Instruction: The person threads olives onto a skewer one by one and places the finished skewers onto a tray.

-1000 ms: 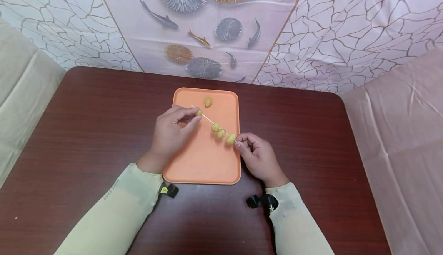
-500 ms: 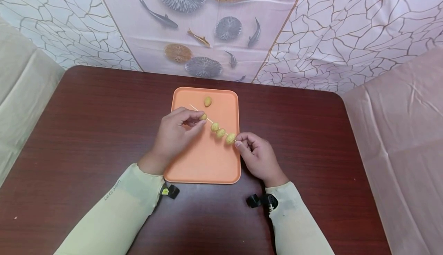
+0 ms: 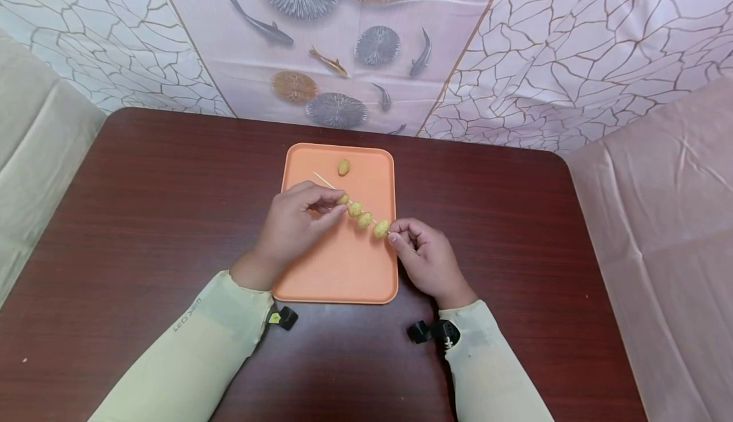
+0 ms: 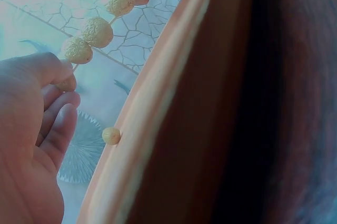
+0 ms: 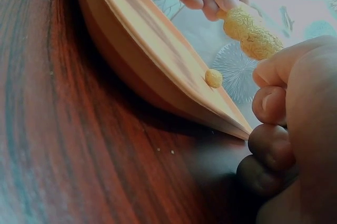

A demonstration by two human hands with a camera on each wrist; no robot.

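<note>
A thin wooden skewer slants above the orange tray, with small yellow, wrinkled oval fruits threaded on it. My right hand pinches its lower right end, just beside the first fruit. Two more fruits sit close together along the middle. Between thumb and fingertips, my left hand holds another fruit on the stick, right up against its neighbour. The skewer's bare tip sticks out beyond the left fingers. One loose fruit lies at the tray's far end.
The orange tray lies on a dark red-brown wooden table, under both hands. A patterned cloth hangs behind the table, and plain pale cloths flank it left and right.
My left hand has slid its fruit down the skewer, toward the right, until it meets the others. More bare stick shows behind it. The right hand has stayed in place.
</note>
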